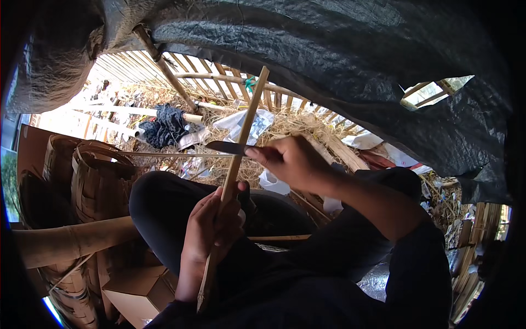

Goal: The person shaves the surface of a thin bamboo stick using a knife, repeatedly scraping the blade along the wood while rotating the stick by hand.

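My left hand (211,222) is wrapped round a long, flat bamboo strip (247,123), which stands at a slant from near my lap up toward the fence. In my right hand (293,164) is a knife, its fingers closed round a handle they hide. The dark knife blade (226,147) points left and lies across the strip, above my left hand. Whether the edge bites into the bamboo cannot be made out. Both hands are over my crossed, dark-clothed legs.
Woven bamboo baskets (101,181), a thick bamboo pole (76,241) and a cardboard box (134,293) are at my left. A black plastic sheet (329,66) hangs overhead. Straw, litter and a dark cloth bundle (164,126) lie ahead, before a bamboo fence (219,77).
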Motion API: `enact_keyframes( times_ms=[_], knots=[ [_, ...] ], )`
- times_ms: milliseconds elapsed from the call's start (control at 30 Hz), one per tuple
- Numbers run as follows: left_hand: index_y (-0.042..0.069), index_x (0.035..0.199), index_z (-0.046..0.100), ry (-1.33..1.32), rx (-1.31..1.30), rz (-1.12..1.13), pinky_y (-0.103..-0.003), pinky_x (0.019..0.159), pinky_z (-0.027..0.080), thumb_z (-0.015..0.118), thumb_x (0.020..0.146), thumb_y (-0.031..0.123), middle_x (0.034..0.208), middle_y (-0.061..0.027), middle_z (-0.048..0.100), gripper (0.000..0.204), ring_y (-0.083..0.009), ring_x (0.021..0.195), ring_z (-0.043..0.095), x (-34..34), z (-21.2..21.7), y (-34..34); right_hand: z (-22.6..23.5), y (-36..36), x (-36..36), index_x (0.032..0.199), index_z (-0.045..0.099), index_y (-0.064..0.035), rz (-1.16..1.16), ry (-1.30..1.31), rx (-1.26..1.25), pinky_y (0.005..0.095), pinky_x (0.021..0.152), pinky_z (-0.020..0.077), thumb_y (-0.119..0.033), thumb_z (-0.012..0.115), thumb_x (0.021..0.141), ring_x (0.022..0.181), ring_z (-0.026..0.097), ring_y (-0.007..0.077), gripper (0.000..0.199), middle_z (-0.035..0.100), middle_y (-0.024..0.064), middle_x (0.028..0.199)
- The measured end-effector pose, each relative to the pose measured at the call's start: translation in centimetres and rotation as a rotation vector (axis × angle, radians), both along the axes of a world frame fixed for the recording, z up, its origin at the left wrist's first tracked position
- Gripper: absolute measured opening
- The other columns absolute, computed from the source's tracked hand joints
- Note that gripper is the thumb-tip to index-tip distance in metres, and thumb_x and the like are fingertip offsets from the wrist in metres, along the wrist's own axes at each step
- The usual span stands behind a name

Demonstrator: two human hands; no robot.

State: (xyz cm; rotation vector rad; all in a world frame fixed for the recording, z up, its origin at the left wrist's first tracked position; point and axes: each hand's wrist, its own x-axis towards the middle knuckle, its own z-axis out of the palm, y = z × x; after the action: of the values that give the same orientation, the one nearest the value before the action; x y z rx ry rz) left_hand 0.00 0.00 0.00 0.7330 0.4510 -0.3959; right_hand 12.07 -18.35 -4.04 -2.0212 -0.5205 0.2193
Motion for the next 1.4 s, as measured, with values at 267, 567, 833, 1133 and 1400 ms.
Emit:
enact_keyframes(
  times_ms=[267, 567, 833, 1133, 1400],
  knots=[
    [0.001, 0.126, 0.051, -0.010, -0.001, 0.035, -0.019, 0.033, 0.026, 0.036, 0.103, 0.021, 0.055, 0.0043, 0.032, 0.035, -0.0053, 0.036, 0.026, 0.7, 0.1, -1.1, 0.4, -0.1, -2.7, 0.063, 0.062, -0.0010, 0.063, -0.148, -0.001, 0.0347, 0.046, 0.0429, -0.045, 0.055, 0.096, 0.044, 0.057, 0.0191, 0.055, 0.057, 0.0095, 0.049],
    [0.002, 0.128, 0.050, 0.002, 0.006, 0.039, -0.020, 0.034, 0.025, 0.036, 0.103, 0.021, 0.055, 0.0042, 0.032, 0.035, -0.0058, 0.036, 0.025, 0.3, 0.5, -0.6, 0.8, 1.1, -3.6, 0.060, 0.056, -0.0027, 0.044, -0.021, 0.121, 0.0312, 0.043, 0.0332, -0.042, 0.059, 0.095, 0.043, 0.043, 0.0103, 0.053, 0.046, 0.0026, 0.046],
    [0.001, 0.128, 0.050, -0.009, 0.089, -0.052, -0.020, 0.037, 0.025, 0.042, 0.103, 0.031, 0.055, 0.0047, 0.033, 0.040, -0.0045, 0.039, 0.026, 0.3, 0.9, -1.0, 0.4, -5.0, 9.9, 0.068, 0.062, -0.0002, -0.392, 0.133, -0.150, 0.0349, 0.059, 0.0435, -0.056, 0.052, 0.093, 0.055, 0.054, 0.0166, 0.062, 0.055, 0.0074, 0.056],
    [-0.004, 0.123, 0.054, -0.098, 0.203, -0.102, -0.019, 0.031, 0.024, 0.043, 0.102, 0.037, 0.050, 0.0043, 0.034, 0.048, -0.0040, 0.033, 0.028, 0.4, 1.2, -1.3, 1.2, -3.5, 7.9, 0.068, 0.062, -0.0043, -0.346, 0.233, 0.098, 0.0337, 0.059, 0.0431, -0.047, 0.054, 0.094, 0.058, 0.054, 0.0135, 0.051, 0.056, 0.0051, 0.059],
    [-0.004, 0.116, 0.057, -0.165, 0.286, -0.274, -0.022, 0.035, 0.031, 0.037, 0.104, 0.036, 0.050, -0.0015, 0.042, 0.046, -0.0099, 0.036, 0.039, 1.0, 1.2, -2.7, 2.4, -3.3, 7.5, 0.078, 0.059, -0.0069, -0.302, 0.405, 0.304, 0.0261, 0.039, 0.0261, -0.044, 0.067, 0.089, 0.039, 0.032, 0.0050, 0.039, 0.039, -0.0057, 0.052]
  ],
)
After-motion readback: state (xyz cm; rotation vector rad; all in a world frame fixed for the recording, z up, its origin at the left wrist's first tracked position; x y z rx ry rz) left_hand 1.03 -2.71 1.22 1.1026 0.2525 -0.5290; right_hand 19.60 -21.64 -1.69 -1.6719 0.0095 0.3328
